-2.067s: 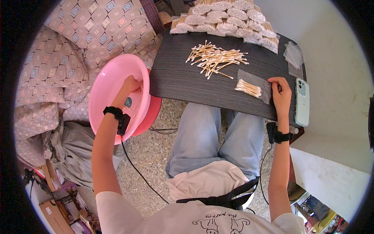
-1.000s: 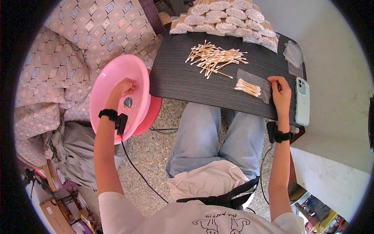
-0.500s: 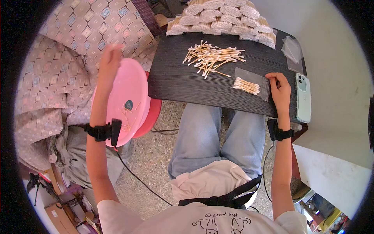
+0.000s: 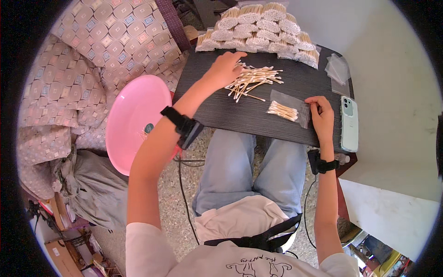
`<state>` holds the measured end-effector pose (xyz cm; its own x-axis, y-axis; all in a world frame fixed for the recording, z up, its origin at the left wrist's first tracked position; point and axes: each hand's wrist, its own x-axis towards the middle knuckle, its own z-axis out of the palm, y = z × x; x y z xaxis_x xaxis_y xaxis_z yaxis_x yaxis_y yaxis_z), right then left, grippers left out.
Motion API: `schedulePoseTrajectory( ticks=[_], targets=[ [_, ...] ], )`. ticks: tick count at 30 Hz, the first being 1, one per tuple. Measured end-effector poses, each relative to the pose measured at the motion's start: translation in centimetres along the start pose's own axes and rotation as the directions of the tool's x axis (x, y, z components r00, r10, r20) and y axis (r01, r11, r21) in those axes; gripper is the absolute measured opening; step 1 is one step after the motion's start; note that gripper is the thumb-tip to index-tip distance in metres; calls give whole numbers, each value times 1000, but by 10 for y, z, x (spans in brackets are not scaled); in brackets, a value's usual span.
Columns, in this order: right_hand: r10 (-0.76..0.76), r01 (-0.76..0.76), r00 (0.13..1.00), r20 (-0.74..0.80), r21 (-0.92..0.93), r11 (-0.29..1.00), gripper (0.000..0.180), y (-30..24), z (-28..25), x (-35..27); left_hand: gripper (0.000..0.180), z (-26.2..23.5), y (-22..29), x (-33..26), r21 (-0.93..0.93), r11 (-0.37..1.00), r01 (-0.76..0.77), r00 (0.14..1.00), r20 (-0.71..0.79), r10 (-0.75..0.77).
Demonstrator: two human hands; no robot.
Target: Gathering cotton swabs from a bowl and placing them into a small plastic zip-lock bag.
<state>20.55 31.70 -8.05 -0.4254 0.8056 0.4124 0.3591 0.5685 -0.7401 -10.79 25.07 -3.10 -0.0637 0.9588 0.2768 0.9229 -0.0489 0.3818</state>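
Cotton swabs (image 4: 258,78) lie in a loose pile against the fingers of the left hand (image 4: 224,70); from my feed I cannot tell whether those are apart or together. The right hand (image 4: 322,116) has curled fingertips touching a clear bag (image 4: 302,111), pinching or merely resting, I can't say. Just right of them lies a pale phone (image 4: 349,127).

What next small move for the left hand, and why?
With the left hand, perhaps gather a few loose swabs: it is at their upper left end, and the right hand is at the right edge of the clear bag. Left grip is unclear.
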Motion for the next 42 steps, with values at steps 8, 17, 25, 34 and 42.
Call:
schedulePoseTrajectory(
  ticks=[8, 17, 25, 34, 42],
  targets=[
    [49, -49, 999, 9, 20, 999, 12, -4, -5, 1, 31, -108, -22, -76, -299, 951, 79, 990, -85, -109],
    [54, -53, 998, 29, -42, 998, 11, -6, -1, 1, 35, -149, -80, -209, 179, 878, 444, 833, 280, -478],
    [45, -43, 999, 18, -106, 993, 9, -10, 1, 2, 31, -118, -107, -234, 382, 844, 377, 774, 371, -513],
    [16, -16, 1000, 1, -110, 994, 10, -7, 2, 2, 14, -88, -113, -204, 499, 781, 375, 718, 377, -586],
    [40, -38, 999, 11, -120, 992, 11, -5, 0, 2, 14, -78, -125, -208, 490, 781, 386, 737, 346, -581]
  ],
)
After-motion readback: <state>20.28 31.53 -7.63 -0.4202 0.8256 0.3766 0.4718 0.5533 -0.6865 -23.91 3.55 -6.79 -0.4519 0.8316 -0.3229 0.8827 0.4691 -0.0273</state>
